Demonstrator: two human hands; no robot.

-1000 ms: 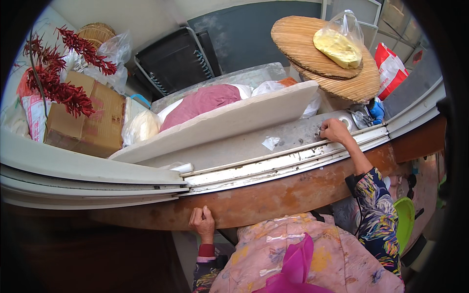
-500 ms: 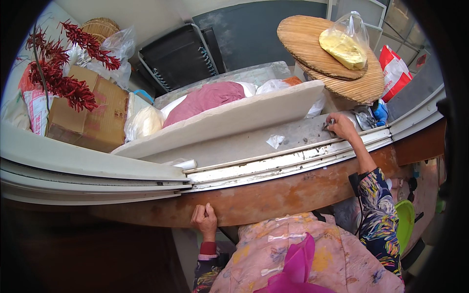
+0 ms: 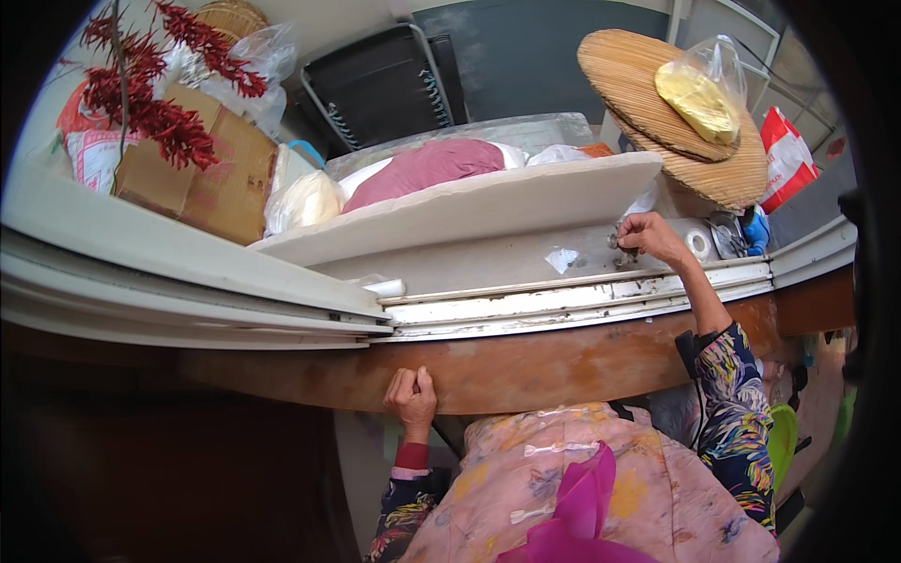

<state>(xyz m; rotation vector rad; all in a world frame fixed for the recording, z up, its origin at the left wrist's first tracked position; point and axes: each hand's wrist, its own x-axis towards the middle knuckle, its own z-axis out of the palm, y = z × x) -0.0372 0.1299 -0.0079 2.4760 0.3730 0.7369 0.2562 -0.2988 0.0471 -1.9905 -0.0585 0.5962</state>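
Head view: right hand (image 3: 648,235) on grey ledge (image 3: 488,267)

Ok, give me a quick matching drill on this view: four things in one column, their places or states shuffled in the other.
Things:
1. left hand
2. right hand
3. woven tray
4. dried red chillies

Places:
A. hanging in front of the cardboard box
B. gripping the brown wooden edge
C. up on the grey ledge, fingers on something small and dark
D. tilted at upper right, a bagged yellow thing on it

Pairs: 1-B, 2-C, 3-D, 4-A
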